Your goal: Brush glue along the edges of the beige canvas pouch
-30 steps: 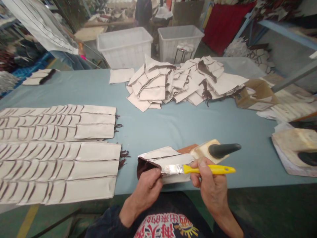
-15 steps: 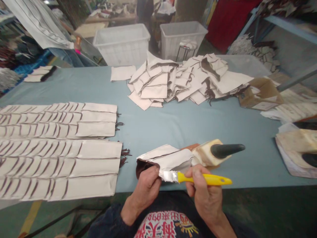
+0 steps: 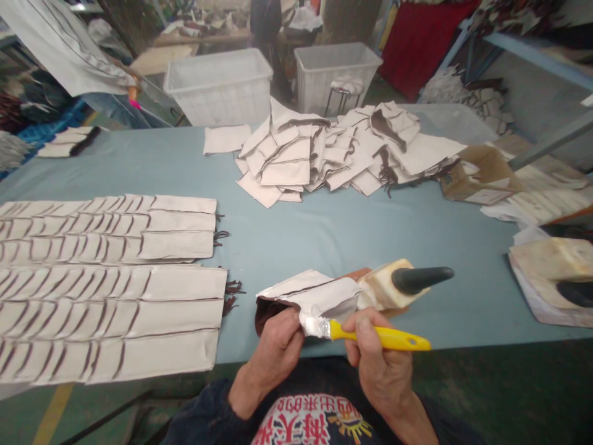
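Note:
My right hand (image 3: 382, 358) is closed around the yellow handle of a paintbrush (image 3: 380, 337), whose bristles are coated in white. The bristle end touches the lower edge of a cream fabric sleeve (image 3: 315, 290) with dark seams and a dark brown lining. My left hand (image 3: 278, 346) pinches the sleeve's open near edge; its fingertips are partly hidden by the fabric. Behind the sleeve's right end sits a stained cream container (image 3: 386, 284) with a dark cone-shaped spout or handle (image 3: 421, 280).
Overlapping rows of cream pieces (image 3: 176, 296) cover the table's left side. A loose heap of similar pieces (image 3: 287, 154) lies at the back, beside a cardboard box (image 3: 482, 173). Beyond stand two plastic bins (image 3: 220, 86), and a person in a white top (image 3: 60, 49) at far left.
The brush has shifted slightly left and down along the sleeve's edge. My left hand keeps its pinch. The whole view has turned a little.

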### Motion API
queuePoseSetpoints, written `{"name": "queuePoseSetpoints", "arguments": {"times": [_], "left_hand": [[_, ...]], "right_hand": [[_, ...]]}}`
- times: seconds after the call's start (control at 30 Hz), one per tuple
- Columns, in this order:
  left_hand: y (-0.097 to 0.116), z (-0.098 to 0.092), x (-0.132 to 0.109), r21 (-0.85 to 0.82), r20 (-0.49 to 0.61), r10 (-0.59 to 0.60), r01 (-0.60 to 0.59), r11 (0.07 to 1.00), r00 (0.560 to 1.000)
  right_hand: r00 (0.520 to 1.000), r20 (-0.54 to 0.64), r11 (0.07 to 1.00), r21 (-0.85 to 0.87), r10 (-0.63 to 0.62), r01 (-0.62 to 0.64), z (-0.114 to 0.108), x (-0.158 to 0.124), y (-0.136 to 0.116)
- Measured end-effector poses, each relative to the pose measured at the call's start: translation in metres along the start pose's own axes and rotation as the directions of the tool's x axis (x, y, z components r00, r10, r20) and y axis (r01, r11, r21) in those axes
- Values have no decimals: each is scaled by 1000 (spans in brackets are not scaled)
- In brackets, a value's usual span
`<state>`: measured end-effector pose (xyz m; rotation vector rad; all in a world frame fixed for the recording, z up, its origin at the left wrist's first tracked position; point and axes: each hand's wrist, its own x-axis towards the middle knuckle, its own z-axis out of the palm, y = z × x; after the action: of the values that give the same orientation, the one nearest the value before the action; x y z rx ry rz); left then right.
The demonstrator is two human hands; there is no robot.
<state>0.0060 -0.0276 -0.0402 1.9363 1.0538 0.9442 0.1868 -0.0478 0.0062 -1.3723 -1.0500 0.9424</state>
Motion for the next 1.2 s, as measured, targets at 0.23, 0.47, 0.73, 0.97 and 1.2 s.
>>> {"name": "queuePoseSetpoints", "arguments": {"times": [0.23,0.47,0.73,0.97,1.2], "left_hand": [[0,-2,1,-31,38,-70,71,997,997],[6,-2,5,-177,21,-345,343,922,938],[33,-24,25,-594,261,-546,578,559,796],[38,-22,18,-702,394,-581,641,311,712],[36,-18,16,-723,370,-631,638,265,682]], "right_hand": [[997,-43,995,73,67,-64,7,19,0],[990,-141,989,147,26,-5,5,43,-1],[993,-29,978,175,-112,115,-7,29,-4],[914,168,916,-101,-369,388,-7,32,4],[852,182,832,-190,-492,521,-19,29,-9]]}}
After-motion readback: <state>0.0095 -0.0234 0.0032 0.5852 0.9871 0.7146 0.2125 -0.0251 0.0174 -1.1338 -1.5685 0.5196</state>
